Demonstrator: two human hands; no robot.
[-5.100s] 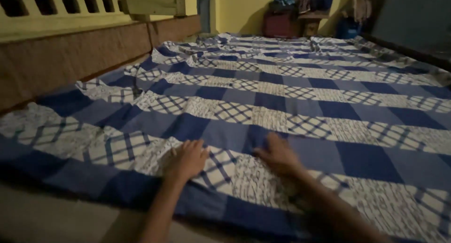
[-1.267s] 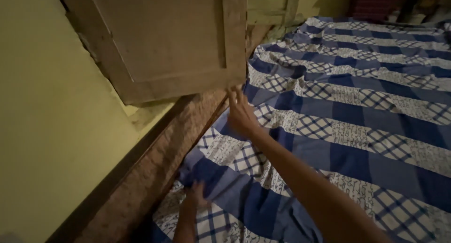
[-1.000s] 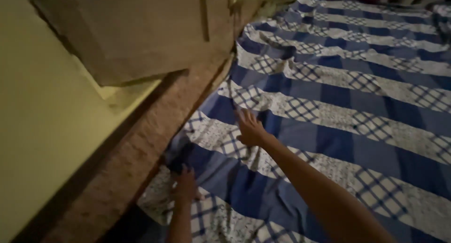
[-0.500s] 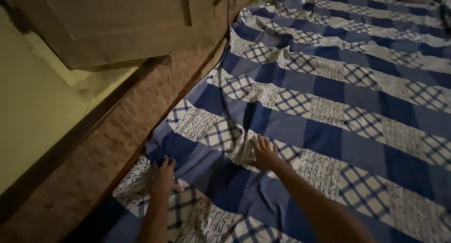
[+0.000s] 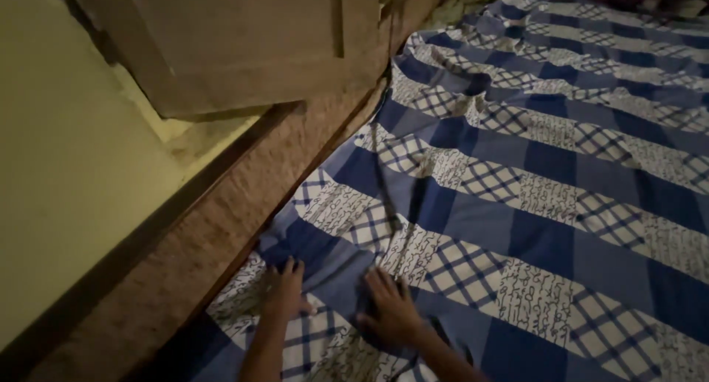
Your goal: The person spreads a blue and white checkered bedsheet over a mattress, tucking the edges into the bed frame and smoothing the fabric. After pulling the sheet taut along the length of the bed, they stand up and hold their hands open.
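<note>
Head view: sheet (image 5: 517, 205) is being smoothed along the bed's wall-side edge, left hand (image 5: 286, 287) and right hand (image 5: 389, 312) pressed open and flat on it; creases ahead probably need flattening next.

Packages: none are seen.
Labels: none are seen.
Signs: none are seen on the wall or the woodwork.
Screens: none are seen.
</note>
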